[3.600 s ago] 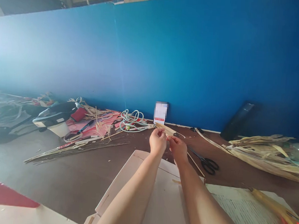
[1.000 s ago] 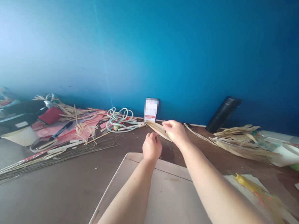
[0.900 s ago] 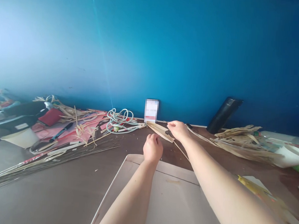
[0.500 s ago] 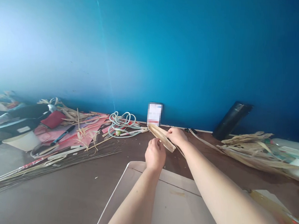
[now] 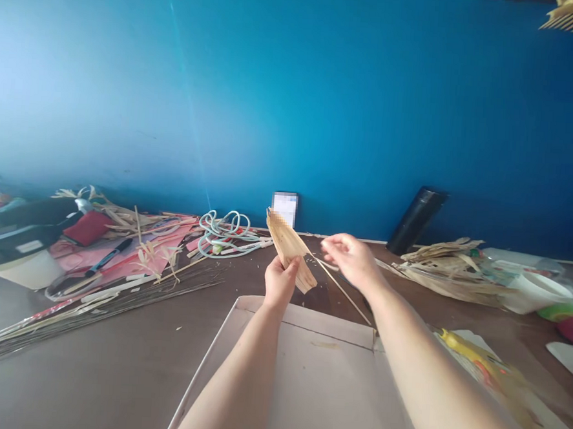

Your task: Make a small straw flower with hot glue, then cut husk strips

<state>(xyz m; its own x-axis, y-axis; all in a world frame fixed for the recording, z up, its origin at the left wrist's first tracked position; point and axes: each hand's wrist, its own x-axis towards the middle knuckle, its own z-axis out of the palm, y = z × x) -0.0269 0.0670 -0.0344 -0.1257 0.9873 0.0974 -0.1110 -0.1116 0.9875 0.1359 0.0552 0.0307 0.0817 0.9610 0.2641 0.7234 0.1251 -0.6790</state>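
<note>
My left hand (image 5: 281,282) grips a flat, tan strip of dried husk (image 5: 287,238), thumb on top, near its lower end. The strip slants from upper left to lower right in front of the phone. Just to the right hovers my right hand (image 5: 351,260), apart from the strip, its fingers loosely bent with nothing visible in them. A thin stick (image 5: 343,288) runs between the strip and my right forearm; whether it touches the strip, I cannot tell. Below both hands lies a shallow white box lid (image 5: 325,379).
A phone (image 5: 285,208) leans on the blue wall. Left are a coiled pale cable (image 5: 227,233), thin wires (image 5: 115,314) and pink paper (image 5: 168,239). Right are a black cylinder (image 5: 417,219), dried husks (image 5: 443,269), a white cup (image 5: 537,291) and a yellow glue gun (image 5: 457,348).
My right hand has let go of the husk strip and moved slightly right. The left hand now holds it alone, with its broad face turned into view. The camera view has shifted a little.
</note>
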